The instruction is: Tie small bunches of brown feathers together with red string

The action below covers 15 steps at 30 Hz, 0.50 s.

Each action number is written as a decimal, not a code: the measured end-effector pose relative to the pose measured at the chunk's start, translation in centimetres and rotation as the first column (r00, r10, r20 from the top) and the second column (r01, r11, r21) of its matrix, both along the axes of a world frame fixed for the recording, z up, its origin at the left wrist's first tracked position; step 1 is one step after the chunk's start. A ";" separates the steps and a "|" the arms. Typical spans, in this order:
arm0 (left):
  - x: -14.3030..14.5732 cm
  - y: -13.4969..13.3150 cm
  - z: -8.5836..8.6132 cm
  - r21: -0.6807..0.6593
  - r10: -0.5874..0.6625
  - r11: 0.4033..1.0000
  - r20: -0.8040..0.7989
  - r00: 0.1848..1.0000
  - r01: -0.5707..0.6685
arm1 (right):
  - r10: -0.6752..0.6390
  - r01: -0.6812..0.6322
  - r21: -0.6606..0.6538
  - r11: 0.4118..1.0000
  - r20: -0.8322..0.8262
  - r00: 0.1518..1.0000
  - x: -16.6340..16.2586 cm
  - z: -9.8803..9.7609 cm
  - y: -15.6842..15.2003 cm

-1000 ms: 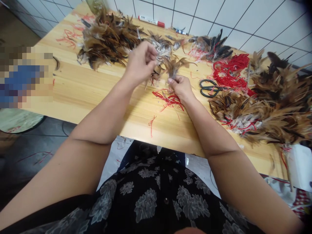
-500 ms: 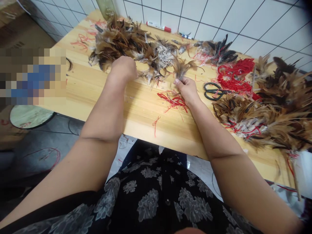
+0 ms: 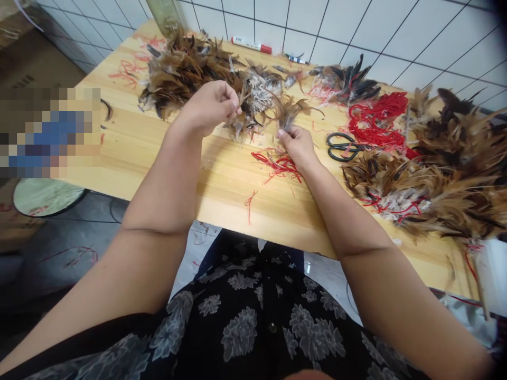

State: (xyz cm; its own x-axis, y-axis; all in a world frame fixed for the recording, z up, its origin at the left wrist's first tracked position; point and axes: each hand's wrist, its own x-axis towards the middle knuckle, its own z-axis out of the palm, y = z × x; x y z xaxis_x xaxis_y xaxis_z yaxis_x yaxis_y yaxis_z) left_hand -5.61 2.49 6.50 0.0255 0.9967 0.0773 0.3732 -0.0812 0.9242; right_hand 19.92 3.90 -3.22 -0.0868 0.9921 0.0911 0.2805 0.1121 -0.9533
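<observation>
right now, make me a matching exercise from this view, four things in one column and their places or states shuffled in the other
1. right hand
2. scissors
3. red-capped marker
4. small loose thread scrap

A. by the tiled wall, at the back of the table
B. pinching a small feather bunch
C. toward the front edge of the table
D. black handles showing, beside the red cord

Pairs: 1-B; 2-D; 3-A; 4-C

Well back from the left hand [image 3: 214, 105], a black shirt [image 3: 273, 287] is showing grey flower prints [image 3: 240, 332] and a small button [image 3: 272, 328]; its left sleeve [image 3: 114, 335] is ending far from that hand. Dark blue trousers [image 3: 210, 253] are peeking out.
</observation>
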 end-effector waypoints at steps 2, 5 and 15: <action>0.8 0.9 -1.4 0.000 -0.032 0.999 0.152 0.988 0.032 | 0.000 0.000 0.007 1.000 0.004 1.000 -0.1 -0.2 0.1; 2.2 1.9 -2.9 -0.015 -0.049 0.998 0.285 0.957 0.055 | 0.008 -0.008 0.029 1.000 0.007 1.000 0.0 -0.4 0.2; 6.4 1.4 -5.2 0.041 -0.092 0.996 0.295 0.951 0.084 | 0.075 -0.073 0.022 0.997 -0.085 0.994 -0.2 -0.7 0.2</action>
State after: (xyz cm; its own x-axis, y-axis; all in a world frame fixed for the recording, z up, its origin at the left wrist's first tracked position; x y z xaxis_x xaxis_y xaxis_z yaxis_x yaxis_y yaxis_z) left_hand 0.84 3.84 1.34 0.0848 0.9889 0.1218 0.0732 -0.1281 0.9891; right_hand 19.76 4.13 -3.93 -0.1511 0.9813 0.1194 0.1885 0.1472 -0.9710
